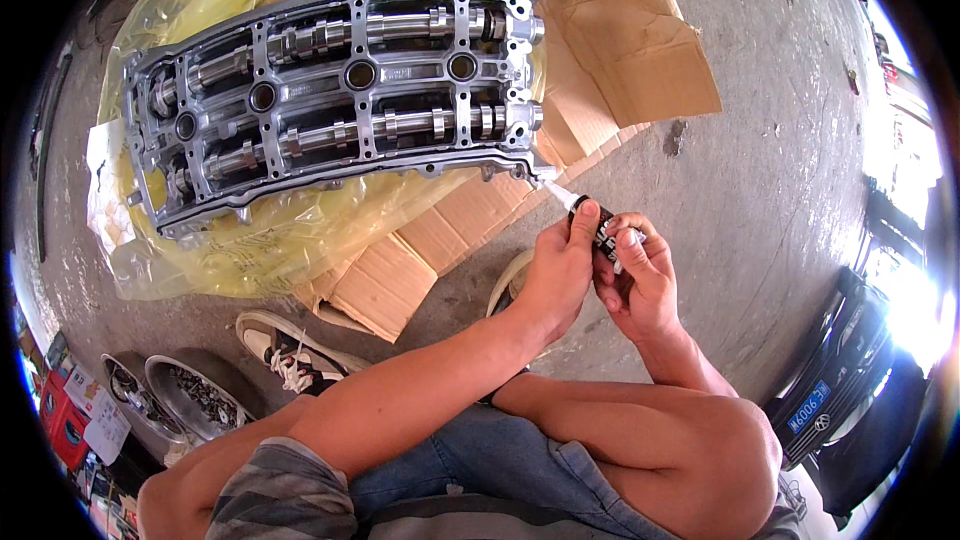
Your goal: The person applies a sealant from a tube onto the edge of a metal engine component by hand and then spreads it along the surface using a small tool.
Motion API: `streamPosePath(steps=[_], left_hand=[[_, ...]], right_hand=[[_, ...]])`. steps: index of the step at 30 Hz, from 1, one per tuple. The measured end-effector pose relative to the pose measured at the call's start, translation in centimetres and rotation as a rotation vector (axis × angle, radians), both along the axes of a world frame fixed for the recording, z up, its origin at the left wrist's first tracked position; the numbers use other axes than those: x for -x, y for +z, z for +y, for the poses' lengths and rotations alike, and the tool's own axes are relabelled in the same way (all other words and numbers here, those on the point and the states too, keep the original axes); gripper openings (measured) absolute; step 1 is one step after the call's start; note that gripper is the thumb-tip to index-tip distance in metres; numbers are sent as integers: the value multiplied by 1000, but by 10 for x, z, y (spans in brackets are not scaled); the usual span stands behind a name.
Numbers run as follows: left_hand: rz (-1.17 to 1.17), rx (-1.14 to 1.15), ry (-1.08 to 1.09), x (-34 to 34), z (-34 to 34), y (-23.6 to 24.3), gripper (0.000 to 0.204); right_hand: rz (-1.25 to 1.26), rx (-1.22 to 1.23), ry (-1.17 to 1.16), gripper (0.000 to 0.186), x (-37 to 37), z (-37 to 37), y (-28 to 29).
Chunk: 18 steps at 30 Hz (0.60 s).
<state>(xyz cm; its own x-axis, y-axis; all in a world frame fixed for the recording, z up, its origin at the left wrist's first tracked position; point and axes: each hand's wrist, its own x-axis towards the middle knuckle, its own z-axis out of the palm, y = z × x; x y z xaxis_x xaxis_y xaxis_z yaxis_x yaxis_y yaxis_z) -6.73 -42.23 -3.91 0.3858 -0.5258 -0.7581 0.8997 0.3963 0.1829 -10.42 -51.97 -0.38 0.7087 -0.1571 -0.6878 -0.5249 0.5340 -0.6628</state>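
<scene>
A silver metal engine housing (300, 90) with two shafts lies on yellow plastic sheeting (190, 265) over flattened cardboard (630, 40). Just below its right front corner, my left hand (570, 270) is closed on a black sealant tube (602, 238) with a white nozzle (555, 190) pointing up-left at that corner; I cannot tell if the tip touches the metal. My right hand (640, 275) is closed on the same tube at its rear end, thumb on top and fingers curled round it. The lower part of the tube is partly hidden by my fingers.
Two metal bowls (200, 395) of small parts stand at the lower left beside a red crate (65, 415). My shoe (280, 345) rests on the concrete floor (760, 160) below the cardboard. A dark car (840, 370) is at the right.
</scene>
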Motion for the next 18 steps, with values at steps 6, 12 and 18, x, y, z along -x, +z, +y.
streamPosePath(steps=[6,12,18], left_hand=[[-26,9,-24,1,-2,-4,42],[-63,22,-49,2,-4,-8,46],[-21,6,-22,1,-7,-4,39]], right_hand=[[0,26,-18,20,0,-1,-1],[14,39,-32,21,0,-3,0],[1,30,-47,20,1,-4,0]])
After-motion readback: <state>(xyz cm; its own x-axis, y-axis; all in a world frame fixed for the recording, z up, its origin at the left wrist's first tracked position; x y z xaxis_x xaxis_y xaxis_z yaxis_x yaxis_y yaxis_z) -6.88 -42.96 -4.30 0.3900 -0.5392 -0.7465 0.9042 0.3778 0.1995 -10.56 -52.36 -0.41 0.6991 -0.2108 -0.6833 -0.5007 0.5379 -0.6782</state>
